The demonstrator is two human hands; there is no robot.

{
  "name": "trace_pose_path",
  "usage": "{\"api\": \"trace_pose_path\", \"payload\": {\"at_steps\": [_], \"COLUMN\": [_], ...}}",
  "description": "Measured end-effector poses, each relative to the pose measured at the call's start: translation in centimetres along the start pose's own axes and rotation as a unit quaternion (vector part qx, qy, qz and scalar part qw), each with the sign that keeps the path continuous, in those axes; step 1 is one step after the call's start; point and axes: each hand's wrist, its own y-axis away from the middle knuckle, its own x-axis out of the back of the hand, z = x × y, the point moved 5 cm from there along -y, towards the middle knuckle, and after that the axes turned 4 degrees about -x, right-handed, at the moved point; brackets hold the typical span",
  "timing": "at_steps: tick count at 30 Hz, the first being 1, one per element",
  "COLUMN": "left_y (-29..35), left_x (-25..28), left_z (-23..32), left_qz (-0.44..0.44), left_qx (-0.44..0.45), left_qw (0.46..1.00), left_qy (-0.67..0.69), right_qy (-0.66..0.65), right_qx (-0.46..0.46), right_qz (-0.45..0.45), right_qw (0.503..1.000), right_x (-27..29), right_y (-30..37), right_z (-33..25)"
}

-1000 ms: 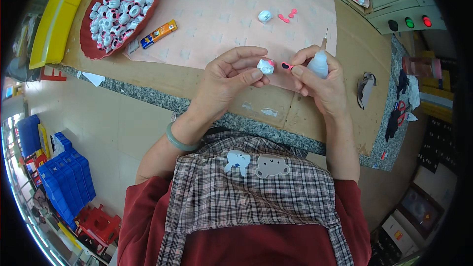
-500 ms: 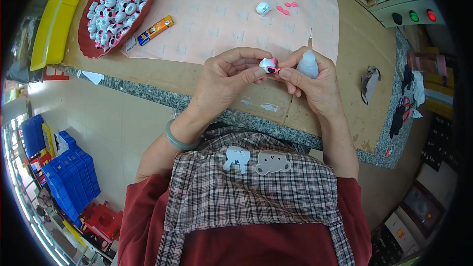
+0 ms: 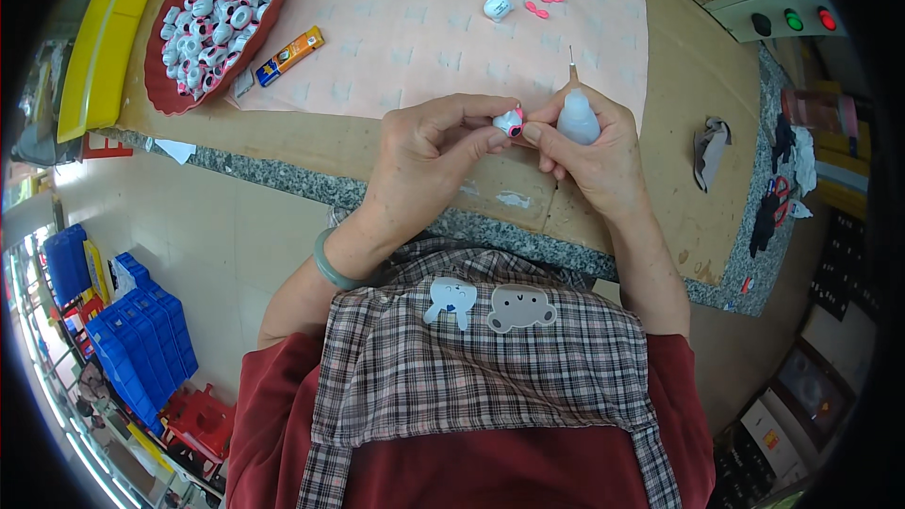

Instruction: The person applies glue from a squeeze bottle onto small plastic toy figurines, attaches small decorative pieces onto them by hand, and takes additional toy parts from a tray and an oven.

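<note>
1. Left hand (image 3: 429, 155): fingertips pinched on small white-and-pink plastic piece (image 3: 510, 122), held above near edge of brown table (image 3: 688, 132).
2. Right hand (image 3: 589, 146): closed around small translucent squeeze bottle with needle tip (image 3: 575, 113), forefinger touching piece.
3. Beyond piece on pink mat (image 3: 424, 28): one loose white piece (image 3: 497, 7), pink bits (image 3: 542, 5).
4. Far left of piece: red oval tray of white pieces (image 3: 217, 24), orange tube (image 3: 290, 55) beside it.

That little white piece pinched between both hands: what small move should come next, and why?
Probably press the pink bit firmly onto the little white piece. The left hand pinches it, the right hand touches its pink edge while holding the needle-tipped squeeze bottle upright, tip away, so gluing looks done.
</note>
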Motion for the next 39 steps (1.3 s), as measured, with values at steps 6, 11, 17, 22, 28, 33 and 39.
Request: {"api": "trace_pose_path", "payload": {"at_steps": [6, 11, 17, 22, 28, 33, 39], "left_y": [0.1, 0.0, 0.2, 0.4, 0.2, 0.0, -0.1], "left_x": [-0.4, -0.6, -0.8, -0.6, -0.6, -0.7, -0.7], "left_z": [-0.2, -0.3, -0.5, -1.2, -1.1, -1.0, -1.2], "left_qz": [0.003, -0.009, 0.004, 0.03, 0.051, 0.041, 0.036], "left_qx": [0.004, 0.002, -0.011, -0.018, -0.015, -0.025, -0.023], "left_qw": [0.999, 0.998, 0.998, 0.997, 0.996, 0.997, 0.997], "left_qy": [0.039, 0.07, 0.067, 0.072, 0.065, 0.057, 0.066], "right_qy": [0.027, 0.046, 0.055, 0.086, 0.092, 0.084, 0.056], "right_qx": [0.027, 0.065, 0.085, 0.132, 0.122, 0.099, 0.116], "right_qz": [0.035, 0.021, 0.046, 0.101, 0.115, 0.12, 0.115], "right_qw": [0.999, 0.997, 0.994, 0.982, 0.982, 0.984, 0.985], "right_x": [-0.3, -0.2, -0.7, -1.5, -1.6, -1.3, -1.3], "right_y": [0.3, 0.2, 0.1, 0.0, -0.3, -0.3, -0.7], "right_z": [0.0, 0.1, 0.4, 0.6, 0.7, 0.6, 0.7]}}
